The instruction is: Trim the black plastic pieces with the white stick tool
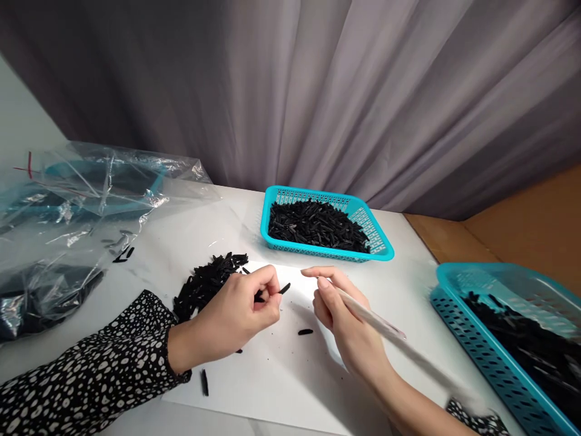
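Observation:
Between the thumb and bent index finger of my left hand (236, 312) is a thin black strip (285, 289), its tip poking out to the right. My right hand (351, 330) grips a slim pale tool (373, 316) much like a pen; its working end is too small to make out. Both hands are above a white sheet (281, 381), a short gap between them. Behind my left wrist rises a heap of black strips (209, 281), partly hidden by that hand. One loose black piece (305, 332) lies between the hands, another strip (204, 383) near my left sleeve.
A turquoise basket (384, 251) with many black strips stands at the back. Another turquoise basket (481, 363), also holding black pieces, is at the right edge. Clear plastic bags (109, 181) cover the left side. A grey curtain (281, 91) hangs behind, with brown cardboard (521, 224) at right.

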Available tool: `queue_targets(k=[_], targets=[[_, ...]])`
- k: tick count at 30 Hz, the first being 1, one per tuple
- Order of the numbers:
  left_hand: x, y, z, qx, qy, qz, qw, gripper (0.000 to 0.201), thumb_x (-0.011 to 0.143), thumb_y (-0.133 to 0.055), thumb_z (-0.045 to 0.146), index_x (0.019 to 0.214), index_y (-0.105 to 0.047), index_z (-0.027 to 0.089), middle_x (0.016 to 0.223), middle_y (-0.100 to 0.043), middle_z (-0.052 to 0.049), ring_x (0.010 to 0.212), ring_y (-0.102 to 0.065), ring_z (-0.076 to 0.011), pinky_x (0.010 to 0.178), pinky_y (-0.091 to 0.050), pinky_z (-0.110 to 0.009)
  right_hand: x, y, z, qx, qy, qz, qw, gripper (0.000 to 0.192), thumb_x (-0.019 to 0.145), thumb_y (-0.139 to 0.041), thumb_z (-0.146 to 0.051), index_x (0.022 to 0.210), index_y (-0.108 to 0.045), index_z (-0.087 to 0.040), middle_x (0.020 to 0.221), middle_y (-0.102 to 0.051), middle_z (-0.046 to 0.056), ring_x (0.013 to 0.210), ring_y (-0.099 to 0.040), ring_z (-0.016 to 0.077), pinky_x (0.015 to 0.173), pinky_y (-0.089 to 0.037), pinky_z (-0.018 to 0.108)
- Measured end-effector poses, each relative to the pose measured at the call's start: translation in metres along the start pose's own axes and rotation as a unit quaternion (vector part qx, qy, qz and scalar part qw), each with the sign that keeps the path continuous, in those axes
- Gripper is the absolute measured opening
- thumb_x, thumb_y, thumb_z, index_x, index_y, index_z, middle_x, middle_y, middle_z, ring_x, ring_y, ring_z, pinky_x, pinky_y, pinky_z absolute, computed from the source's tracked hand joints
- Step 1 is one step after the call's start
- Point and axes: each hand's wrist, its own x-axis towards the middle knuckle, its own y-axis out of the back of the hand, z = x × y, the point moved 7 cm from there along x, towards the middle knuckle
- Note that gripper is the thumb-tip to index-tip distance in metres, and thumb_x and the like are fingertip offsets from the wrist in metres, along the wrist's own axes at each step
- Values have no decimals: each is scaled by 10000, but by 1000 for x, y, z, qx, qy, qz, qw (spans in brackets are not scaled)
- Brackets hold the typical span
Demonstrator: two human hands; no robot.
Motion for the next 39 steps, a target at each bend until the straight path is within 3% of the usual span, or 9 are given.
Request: queue_targets(k=[2,7,15,19,22,26,29,36,39], targets=[[1,1,0,27,-14,11,999,143,813,-495,169,718,-398,214,604,-388,74,529,-317,-92,483,-252,-230,3,-10,6,49,-39,-16,998,386,946,-499,-537,1022,-630,-183,511,-339,-76,447,-295,101,431,-238,230],[3,2,2,89,-42,30,995,162,836,-478,195,714,-373,216,555,-339,87,497,-301,-87,490,-246,-229,10,-33,15,150,-93,-47,983,345,769,-744,-505,745,-651,-174,596,-519,-16,520,-426,115,485,-324,243],[5,2,1,144,-42,26,988,146,848,-495,220,732,-406,211,612,-385,66,554,-352,-104,545,-254,-256,18,-35,17,218,-99,-67,969,238,725,-802,-416,758,-741,-188,699,-659,28,661,-541,150,665,-442,293],[5,3,-6,70,-12,21,997,39,871,-506,246,894,-500,215,715,-460,50,633,-419,-123,604,-332,-260,24,-28,22,261,-99,-47,959,231,694,-828,-402,777,-772,-194,729,-683,35,650,-544,137,640,-442,269],[6,1,-15,-42,15,24,999,107,897,-419,184,962,-501,209,882,-542,6,757,-490,-138,697,-394,-279,27,-22,26,293,-111,-39,949,230,676,-842,-395,778,-778,-198,765,-694,42,611,-533,118,573,-429,239],[8,-7,-30,-214,66,5,975,196,900,-462,190,1095,-479,198,965,-582,-22,777,-566,-135,716,-435,-293,28,-19,30,317,-111,-43,941,229,692,-838,-391,792,-778,-194,768,-694,44,583,-506,103,544,-425,221],[10,-11,-35,-277,86,-2,957,280,887,-553,223,1152,-470,187,970,-611,-27,782,-623,-135,754,-464,-301,27,-21,34,331,-112,-57,935,236,713,-830,-397,809,-777,-189,782,-695,48,603,-523,104,548,-428,214],[12,-14,-31,-322,99,-2,941,171,844,-658,244,963,-604,135,918,-666,-60,726,-628,-130,630,-453,-252,25,-26,35,377,-123,-89,914,216,732,-832,-370,833,-773,-188,773,-686,34,621,-542,86,561,-427,180],[11,-12,-32,-335,100,10,937,172,841,-679,268,937,-610,142,884,-647,-31,727,-620,-114,674,-458,-245,25,-26,36,373,-124,-92,915,225,740,-826,-378,841,-772,-184,780,-684,37,628,-542,85,558,-426,175]])
